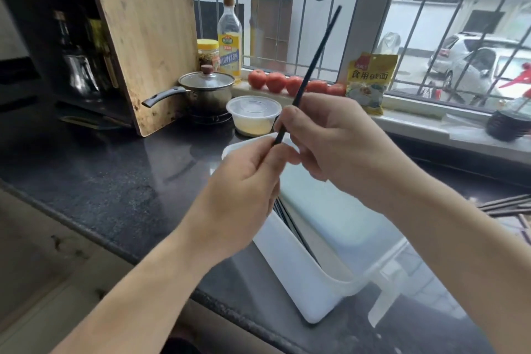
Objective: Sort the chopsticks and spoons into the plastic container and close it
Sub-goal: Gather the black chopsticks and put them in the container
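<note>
Nearest, open white plastic container [301, 273] on the counter, some chopsticks already inside; above it, left hand [244, 181] and right hand [339, 146] both pinching the low end of one black chopstick [313, 63], probably light, stiff, slick, best gripped mid-shaft.

Soft window [316, 8] daylight, wide-angle warp

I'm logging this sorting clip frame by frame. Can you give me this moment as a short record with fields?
setting: dark kitchen counter by a barred window
left hand: pinches the lower end of a black chopstick
right hand: grips the same chopstick higher up
chopstick pose: tilted, tip pointing up and away
container: white plastic, open, below the hands, dark chopsticks inside
lid: translucent, open to the right
waiting: more chopsticks at the right edge
spoons: none visible
</note>
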`<state>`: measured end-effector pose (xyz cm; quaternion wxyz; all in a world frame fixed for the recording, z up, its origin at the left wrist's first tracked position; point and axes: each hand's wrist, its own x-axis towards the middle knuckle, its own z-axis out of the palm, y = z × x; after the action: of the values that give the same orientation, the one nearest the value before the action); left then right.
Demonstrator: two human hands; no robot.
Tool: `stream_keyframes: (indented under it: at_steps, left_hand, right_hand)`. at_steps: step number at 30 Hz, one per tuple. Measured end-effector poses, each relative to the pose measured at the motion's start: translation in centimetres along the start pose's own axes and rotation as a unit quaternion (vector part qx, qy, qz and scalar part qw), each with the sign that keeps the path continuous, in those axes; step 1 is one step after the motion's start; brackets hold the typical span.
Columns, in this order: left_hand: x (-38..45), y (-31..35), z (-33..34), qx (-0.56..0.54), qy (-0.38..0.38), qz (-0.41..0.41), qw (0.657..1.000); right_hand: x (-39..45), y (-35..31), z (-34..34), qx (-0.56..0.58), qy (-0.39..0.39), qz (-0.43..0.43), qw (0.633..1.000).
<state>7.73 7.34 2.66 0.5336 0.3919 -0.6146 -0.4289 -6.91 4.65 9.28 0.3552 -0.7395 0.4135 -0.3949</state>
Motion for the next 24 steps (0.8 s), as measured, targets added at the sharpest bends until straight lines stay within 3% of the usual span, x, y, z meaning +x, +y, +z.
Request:
stream_keyframes:
  at_steps: [3,5,7,8,11,13,15,17,21,24]
  left_hand:
    - [-0.3,0.2,0.7,0.064,-0.019,0.032,0.997]
    - [-1.0,-0.9,-0.1,0.177,0.046,0.099,0.978]
    - [-1.4,-2.0,-0.8,0.227,0.122,0.122,0.958]
    - [-1.5,-2.6,-1.1,0.238,0.143,0.110,0.954]
    - [-1.5,-4.0,-2.1,0.283,0.146,0.020,0.948]
    - [-1.7,-4.5,-2.3,0.301,0.121,-0.018,0.946]
    - [-2.1,-4.5,-2.3,0.304,0.093,-0.035,0.947]
    - [-2.2,-4.4,-2.4,0.311,0.073,-0.049,0.946]
    - [-2.1,-4.1,-2.8,0.322,0.016,-0.081,0.943]
    - [-2.1,-4.5,-2.9,0.330,-0.018,-0.101,0.938]
  right_hand:
    - [-0.2,0.4,-1.4,0.044,0.037,0.022,0.998]
    - [-0.1,0.6,-3.3,0.024,0.123,0.025,0.992]
    - [0.2,0.9,-5.1,-0.087,0.192,0.037,0.977]
    - [0.3,1.1,-5.6,-0.165,0.181,0.050,0.968]
    - [0.6,2.8,-3.9,-0.331,-0.008,0.122,0.936]
    - [0.8,4.9,-1.5,-0.427,-0.143,0.162,0.878]
    - [1.5,6.8,0.6,-0.507,-0.208,0.157,0.822]
    - [2.2,8.0,1.6,-0.531,-0.238,0.158,0.798]
    - [1.9,7.9,0.9,-0.411,-0.237,0.205,0.856]
    - [1.8,6.8,-0.9,-0.374,-0.172,0.184,0.893]
